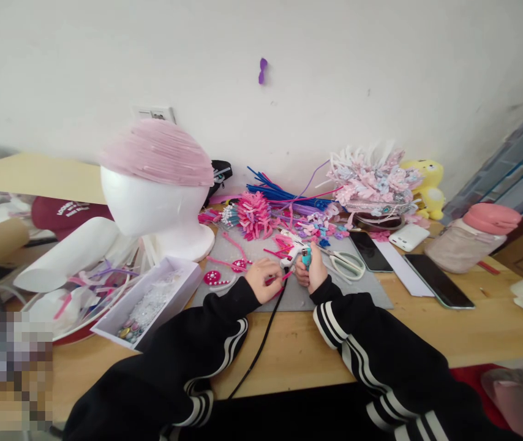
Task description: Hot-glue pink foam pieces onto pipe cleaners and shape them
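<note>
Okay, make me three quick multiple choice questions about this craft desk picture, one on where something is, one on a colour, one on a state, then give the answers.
1. Where do the scissors lie?
A. right of the right hand, on the grey mat
B. inside the white box
C. on the foam head

2. What colour is the cap on the foam head?
A. blue
B. pink
C. yellow

3. What state are the two phones in?
A. screens lit
B. stacked together
C. screens dark, lying flat

Answers:
1 A, they lie on the mat just past that hand.
2 B, its pleated fabric is pale pink.
3 C, both lie apart, black-screened.
</note>
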Available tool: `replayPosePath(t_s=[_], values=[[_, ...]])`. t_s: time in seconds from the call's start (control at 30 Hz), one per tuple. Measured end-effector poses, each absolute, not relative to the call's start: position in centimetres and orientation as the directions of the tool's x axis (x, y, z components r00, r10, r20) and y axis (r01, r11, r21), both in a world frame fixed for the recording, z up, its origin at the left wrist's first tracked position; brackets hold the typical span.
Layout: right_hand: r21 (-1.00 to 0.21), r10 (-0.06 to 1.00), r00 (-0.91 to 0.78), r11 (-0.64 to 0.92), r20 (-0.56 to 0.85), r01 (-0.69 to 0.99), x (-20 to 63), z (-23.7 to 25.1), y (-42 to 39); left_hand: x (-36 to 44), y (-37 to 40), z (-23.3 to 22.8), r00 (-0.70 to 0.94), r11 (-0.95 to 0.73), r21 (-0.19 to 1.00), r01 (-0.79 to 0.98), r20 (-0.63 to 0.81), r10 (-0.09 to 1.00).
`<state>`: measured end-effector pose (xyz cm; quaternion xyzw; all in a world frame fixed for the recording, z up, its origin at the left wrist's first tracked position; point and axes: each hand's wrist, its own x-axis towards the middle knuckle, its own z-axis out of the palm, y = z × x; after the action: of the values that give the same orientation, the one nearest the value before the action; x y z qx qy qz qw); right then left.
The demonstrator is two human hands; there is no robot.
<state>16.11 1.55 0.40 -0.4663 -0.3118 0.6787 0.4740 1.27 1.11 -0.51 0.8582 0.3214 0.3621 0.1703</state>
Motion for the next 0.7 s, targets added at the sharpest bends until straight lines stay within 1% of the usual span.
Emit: replayPosePath(t_s=[0.07,0.1,0.23,0.3,0.4,0.57,0.63,0.7], values=[[-0.862,0.936,-0.109,-0.35,-0.334,-0.368,16.1,0.4,1.6,0.9,1.3,-0.4,0.588,-0.756,0.41,0.51,0.476,0.655],[-0.861,0.937,-0.106,-0.349,-0.334,-0.37,16.1,0.4,1.6,0.7,1.5,-0.4,0.578,-0.739,0.373,0.561,0.463,0.672],[-0.862,0.94,-0.097,-0.339,-0.327,-0.377,16.0,0.4,1.6,0.3,2.4,-0.3,0.387,-0.55,0.306,0.777,0.457,0.801],[-0.863,0.942,-0.09,-0.331,-0.322,-0.38,16.0,0.3,1.6,0.4,3.0,-0.7,0.329,-0.481,0.282,0.83,0.45,0.83],[-0.867,0.949,-0.081,-0.31,-0.303,-0.39,15.9,0.2,1.7,0.6,3.8,-1.6,0.351,-0.467,0.262,0.844,0.389,0.852],[-0.867,0.953,-0.093,-0.301,-0.288,-0.398,15.9,0.2,1.8,0.8,4.6,-2.5,0.372,-0.441,0.286,0.851,0.265,0.89],[-0.869,0.954,-0.087,-0.296,-0.286,-0.397,15.9,0.3,1.8,0.7,4.7,-2.4,0.375,-0.438,0.287,0.852,0.25,0.893],[-0.87,0.954,-0.086,-0.296,-0.286,-0.394,15.9,0.3,1.8,0.7,4.7,-2.3,0.37,-0.437,0.276,0.856,0.264,0.891]])
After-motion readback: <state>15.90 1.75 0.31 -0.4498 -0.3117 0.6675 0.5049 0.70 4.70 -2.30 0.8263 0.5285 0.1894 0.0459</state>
